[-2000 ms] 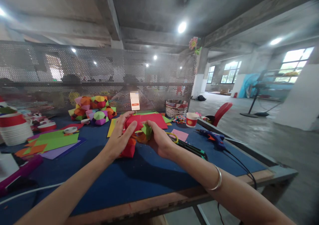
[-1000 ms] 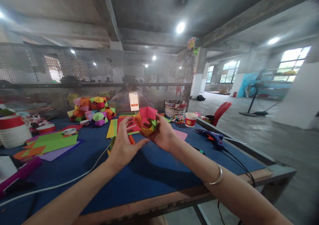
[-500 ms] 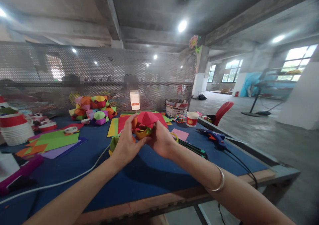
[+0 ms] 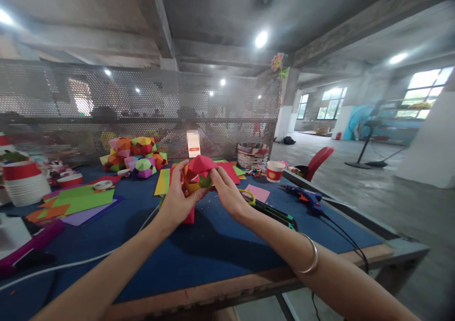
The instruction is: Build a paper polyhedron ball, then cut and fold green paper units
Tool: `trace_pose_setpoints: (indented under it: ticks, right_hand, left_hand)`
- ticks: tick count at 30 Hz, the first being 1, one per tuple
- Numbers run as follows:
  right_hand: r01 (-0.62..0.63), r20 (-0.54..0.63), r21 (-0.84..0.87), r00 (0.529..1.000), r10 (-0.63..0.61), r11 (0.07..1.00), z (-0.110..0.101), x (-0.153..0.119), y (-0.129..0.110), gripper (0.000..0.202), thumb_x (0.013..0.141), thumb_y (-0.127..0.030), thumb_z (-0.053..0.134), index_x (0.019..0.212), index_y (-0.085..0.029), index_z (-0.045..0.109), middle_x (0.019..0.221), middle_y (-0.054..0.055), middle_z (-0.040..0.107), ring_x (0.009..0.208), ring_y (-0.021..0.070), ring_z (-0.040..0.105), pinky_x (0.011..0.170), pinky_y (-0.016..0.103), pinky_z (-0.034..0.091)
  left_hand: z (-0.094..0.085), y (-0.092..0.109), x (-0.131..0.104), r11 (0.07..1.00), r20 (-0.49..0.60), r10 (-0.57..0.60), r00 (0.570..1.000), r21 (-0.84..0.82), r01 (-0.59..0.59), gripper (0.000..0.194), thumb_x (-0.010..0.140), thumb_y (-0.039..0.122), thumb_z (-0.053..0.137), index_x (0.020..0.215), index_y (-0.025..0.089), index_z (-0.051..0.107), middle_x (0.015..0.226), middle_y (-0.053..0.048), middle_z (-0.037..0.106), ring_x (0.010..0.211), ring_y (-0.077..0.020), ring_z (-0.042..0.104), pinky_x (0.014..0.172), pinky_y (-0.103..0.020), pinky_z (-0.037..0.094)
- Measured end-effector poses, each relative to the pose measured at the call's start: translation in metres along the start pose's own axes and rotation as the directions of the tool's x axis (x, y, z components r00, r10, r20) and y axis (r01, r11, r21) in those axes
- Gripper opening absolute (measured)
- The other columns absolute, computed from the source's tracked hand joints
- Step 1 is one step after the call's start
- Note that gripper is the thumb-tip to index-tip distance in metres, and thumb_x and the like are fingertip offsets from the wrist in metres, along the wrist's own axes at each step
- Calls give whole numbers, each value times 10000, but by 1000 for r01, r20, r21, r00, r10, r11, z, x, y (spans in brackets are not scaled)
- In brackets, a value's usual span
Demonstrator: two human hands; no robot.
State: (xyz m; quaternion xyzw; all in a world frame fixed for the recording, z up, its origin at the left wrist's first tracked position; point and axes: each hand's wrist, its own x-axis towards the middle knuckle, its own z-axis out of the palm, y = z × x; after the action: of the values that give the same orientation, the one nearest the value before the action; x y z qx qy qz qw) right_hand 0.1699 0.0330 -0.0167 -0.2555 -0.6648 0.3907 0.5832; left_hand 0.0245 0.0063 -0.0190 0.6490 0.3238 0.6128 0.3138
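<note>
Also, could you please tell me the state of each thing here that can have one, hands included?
Left hand: curled around the ball
Right hand: fingers against the ball, grip unclear
Ball: folded, held up
Phone: upright, screen lit
Glue gun: lying down, corded; heat unclear
Cup: upright
Cup stack: nested
Green sheet: flat
Tape roll: lying flat
Basket: upright

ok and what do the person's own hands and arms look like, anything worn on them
Both the left hand and the right hand are bare, with no gloves. No sleeves show on either forearm. A plain, silvery bracelet, shaped as a narrow rounded band, circles the right forearm; nothing is worn on the visible left forearm.
</note>
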Motion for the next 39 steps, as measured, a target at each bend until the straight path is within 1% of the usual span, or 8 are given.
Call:
trace_pose_setpoints:
  ticks: [3, 5, 11, 17, 23, 27, 31, 39]
  right_hand:
    - [40, 22, -4, 999, -40, 999, 1, 0, 0, 371, 917, -615, 540, 973, -249, 564, 966, 37, 606, 975, 207, 574, 909, 367, 471]
    - [70, 22, -4, 997, -69, 998, 2, 0, 1, 364, 931, -592, 541, 1023, -241, 564, 990, 42, 598, 976, 205, 575, 911, 374, 470]
    - [65, 41, 42, 997, -67, 997, 2, 0, 5, 378, 918, -585, 586, 1082, -245, 558, 1024, 48, 610, 983, 206, 587, 923, 385, 472]
    - [-48, 67, 81, 997, 42, 996, -1, 0, -2, 403, 883, -607, 620, 1064, -247, 607, 1074, 54, 659, 1078, 219, 605, 989, 397, 464]
    - [-145, 97, 139, 986, 132, 980, 0, -5, -14, 413, 865, -623, 648, 1071, -268, 609, 1090, 40, 674, 1020, 206, 629, 857, 348, 525]
    - [-338, 164, 211, 937, 308, 917, 5, -9, -18, 382, 903, -630, 608, 1086, -299, 556, 1186, 25, 630, 895, 157, 645, 702, 291, 561]
    - [-483, 304, 283, 865, 400, 829, 8, -13, -20, 373, 930, -607, 565, 1134, -311, 465, 1197, 21, 611, 730, 130, 670, 648, 336, 598]
    - [-438, 306, 361, 890, 339, 823, 10, -11, -21, 195, 980, -427, 469, 1124, -298, 444, 1096, 19, 661, 746, 155, 707, 655, 352, 601]
  left_hand:
    - [-1, 5, 1, 995, -9, -85, 996, -45, 85, 917, 643, 404, 879, 1364, 239, 338, 1307, -122, 580, 793, -163, 667, 662, -331, 596]
    - [-1, 7, 1, 992, -15, -107, 994, -65, 106, 936, 610, 376, 896, 1353, 238, 344, 1248, -100, 602, 763, -150, 651, 630, -309, 579]
    - [-1, 8, 1, 990, -15, -124, 992, -76, 123, 850, 619, 334, 873, 1313, 247, 390, 1182, -74, 616, 809, -168, 640, 627, -294, 550]
    - [-5, 16, 2, 965, 5, -185, 983, -190, 183, 915, 551, 232, 928, 1318, 253, 431, 1287, -77, 590, 904, -165, 660, 697, -261, 568]
    - [-4, 23, 2, 901, 5, -279, 960, -346, 263, 613, 790, 387, 808, 1290, 254, 479, 1322, -100, 584, 923, -198, 692, 683, -323, 623]
    - [-1, 15, 1, 921, -31, -220, 975, -336, 197, 562, 809, 395, 795, 1252, 245, 483, 1339, -97, 575, 1085, -228, 663, 860, -375, 610]
    - [-1, 6, 1, 970, -98, -123, 988, -222, 99, 570, 808, 451, 784, 1243, 255, 471, 1313, -81, 571, 1189, -230, 615, 1028, -392, 520]
    - [-1, 3, -1, 1000, -56, -5, 998, -4, 5, 602, 868, 560, 676, 1289, 255, 372, 1383, -130, 498, 1202, -258, 620, 1027, -452, 524]
